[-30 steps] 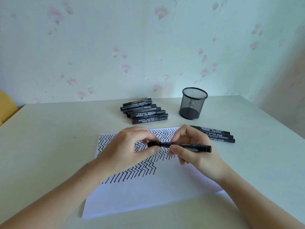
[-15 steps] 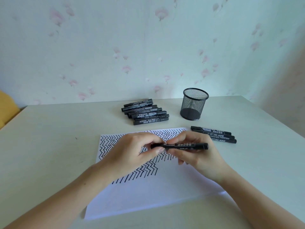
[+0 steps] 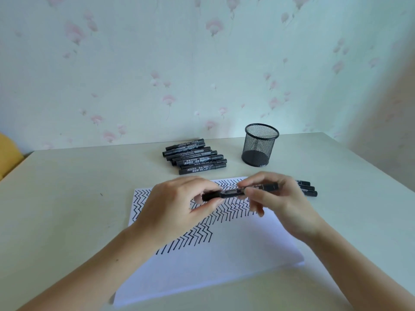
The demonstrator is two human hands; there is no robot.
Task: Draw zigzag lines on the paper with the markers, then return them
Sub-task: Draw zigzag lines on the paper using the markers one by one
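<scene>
A black marker lies level in the air above the paper, held by both hands. My left hand pinches its left end, where the cap is. My right hand grips the barrel at the right end. The white paper lies on the table and has black zigzag lines across its upper half. Whether the cap is fully on cannot be told from the blur.
A pile of several black markers lies behind the paper. A black mesh pen cup stands to their right. Three more markers lie on the table past my right hand. A yellow object sits at the left edge.
The marker and both hands rose slightly, and the hands drew closer together along the marker. The right hand now covers more of the barrel.
</scene>
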